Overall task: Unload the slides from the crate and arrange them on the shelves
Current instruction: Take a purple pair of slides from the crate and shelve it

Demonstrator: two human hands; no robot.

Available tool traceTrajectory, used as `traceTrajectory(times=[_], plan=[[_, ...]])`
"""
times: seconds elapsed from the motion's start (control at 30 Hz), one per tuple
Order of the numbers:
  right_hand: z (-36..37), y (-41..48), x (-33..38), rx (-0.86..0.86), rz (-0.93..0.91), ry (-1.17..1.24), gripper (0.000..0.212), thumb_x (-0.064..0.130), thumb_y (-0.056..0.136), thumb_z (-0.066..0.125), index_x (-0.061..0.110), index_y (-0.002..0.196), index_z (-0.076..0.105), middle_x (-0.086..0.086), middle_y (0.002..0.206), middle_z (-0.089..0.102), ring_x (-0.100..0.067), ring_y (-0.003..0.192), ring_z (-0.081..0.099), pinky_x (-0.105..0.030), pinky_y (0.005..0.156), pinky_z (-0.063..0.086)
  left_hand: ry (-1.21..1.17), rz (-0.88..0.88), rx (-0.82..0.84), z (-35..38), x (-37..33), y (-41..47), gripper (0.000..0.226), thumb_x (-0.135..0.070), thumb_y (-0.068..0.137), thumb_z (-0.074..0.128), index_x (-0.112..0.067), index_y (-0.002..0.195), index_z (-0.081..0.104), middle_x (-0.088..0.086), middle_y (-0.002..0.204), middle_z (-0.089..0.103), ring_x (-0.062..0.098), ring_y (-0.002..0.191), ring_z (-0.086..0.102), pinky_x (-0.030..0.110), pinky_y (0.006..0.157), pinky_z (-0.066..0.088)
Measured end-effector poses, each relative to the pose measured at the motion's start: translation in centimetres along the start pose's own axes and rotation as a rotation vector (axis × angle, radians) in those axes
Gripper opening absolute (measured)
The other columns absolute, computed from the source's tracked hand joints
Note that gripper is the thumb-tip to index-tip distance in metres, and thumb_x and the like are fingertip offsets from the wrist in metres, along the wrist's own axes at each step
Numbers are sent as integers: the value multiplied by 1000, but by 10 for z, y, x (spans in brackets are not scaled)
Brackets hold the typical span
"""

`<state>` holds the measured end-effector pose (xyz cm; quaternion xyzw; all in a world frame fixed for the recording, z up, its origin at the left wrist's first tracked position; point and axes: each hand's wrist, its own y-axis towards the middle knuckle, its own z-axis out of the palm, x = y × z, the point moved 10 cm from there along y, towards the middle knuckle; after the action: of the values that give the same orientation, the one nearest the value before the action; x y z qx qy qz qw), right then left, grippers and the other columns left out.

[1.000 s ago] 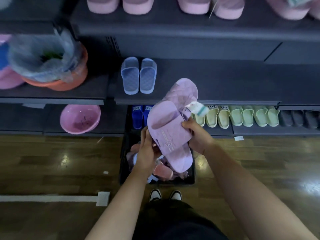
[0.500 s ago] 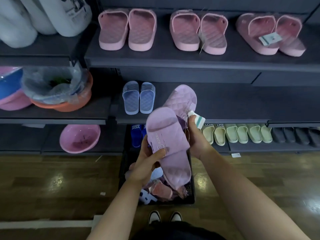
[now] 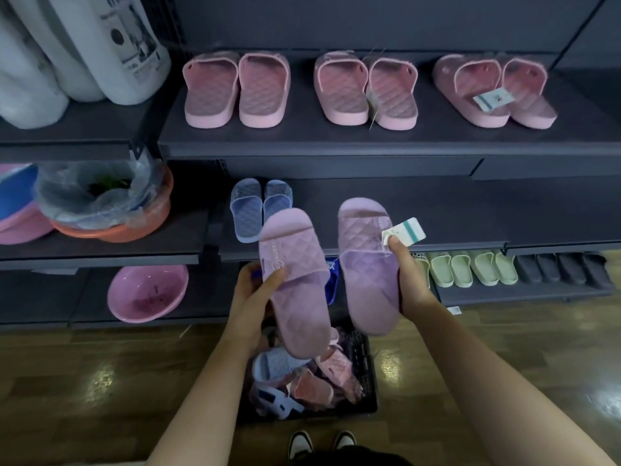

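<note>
Two hands [image 3: 250, 297] [image 3: 408, 280] hold separate lilac slides [image 3: 295, 280] [image 3: 368, 264].

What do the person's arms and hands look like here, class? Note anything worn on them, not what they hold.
Both arms are bare along all that shows: no sleeve covers the left forearm or the right forearm. The left hand and the right hand wear no gloves, and no watch, bracelet or ring can be seen on them.

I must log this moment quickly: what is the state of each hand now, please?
Left hand: fingers curled round the untagged lilac slide, holding it.
Right hand: holding the tagged lilac slide.
</note>
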<state>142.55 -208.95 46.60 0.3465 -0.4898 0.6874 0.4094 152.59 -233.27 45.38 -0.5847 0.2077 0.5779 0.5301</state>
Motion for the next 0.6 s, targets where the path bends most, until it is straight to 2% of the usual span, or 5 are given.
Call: traceTrajectory(times=[0.1, 0.3, 0.47, 0.53, 0.6], plan=[[0, -10, 6, 64, -22, 1, 48, 41, 97, 43, 7, 126, 59, -16, 118, 67, -27, 110, 65, -35, 89, 55, 82, 112, -19, 21, -17, 6, 43, -37, 80, 71, -20, 115, 54, -1, 110, 63, 13, 97, 64, 25, 71, 51], [-64, -14, 42, -80, -134, -13, 71, 63, 85, 58, 20, 140, 45, -7, 138, 55, -25, 128, 51, -48, 107, 38, 115, 165, -26, 100, -22, 7, 25, -50, 86, 54, -32, 101, 60, -15, 102, 62, 1, 97, 56, 25, 87, 41], [-149, -27, 111, -242, -327, -112, 49, 54, 91, 46, 23, 128, 54, 5, 125, 61, -7, 114, 59, -25, 92, 49, 255, 297, 93, 211, -26, 7, 45, -62, 84, 50, -33, 117, 60, -5, 119, 60, 12, 112, 55, 36, 99, 45], [-189, -31, 142, -297, -387, -149, 48, 54, 90, 47, 20, 122, 58, 2, 120, 63, -12, 112, 60, -30, 93, 50, 359, 389, 126, 261, -28, 7, 27, -64, 89, 44, -47, 100, 60, -3, 111, 60, 16, 109, 56, 42, 96, 46], [-233, -32, 176, -367, -447, -249, 37, 48, 95, 46, 18, 112, 62, 5, 106, 66, -9, 100, 62, -27, 86, 48, 416, 449, 109, 311, -28, 5, 26, -61, 92, 41, -43, 87, 59, 1, 104, 59, 17, 102, 58, 37, 89, 48]])
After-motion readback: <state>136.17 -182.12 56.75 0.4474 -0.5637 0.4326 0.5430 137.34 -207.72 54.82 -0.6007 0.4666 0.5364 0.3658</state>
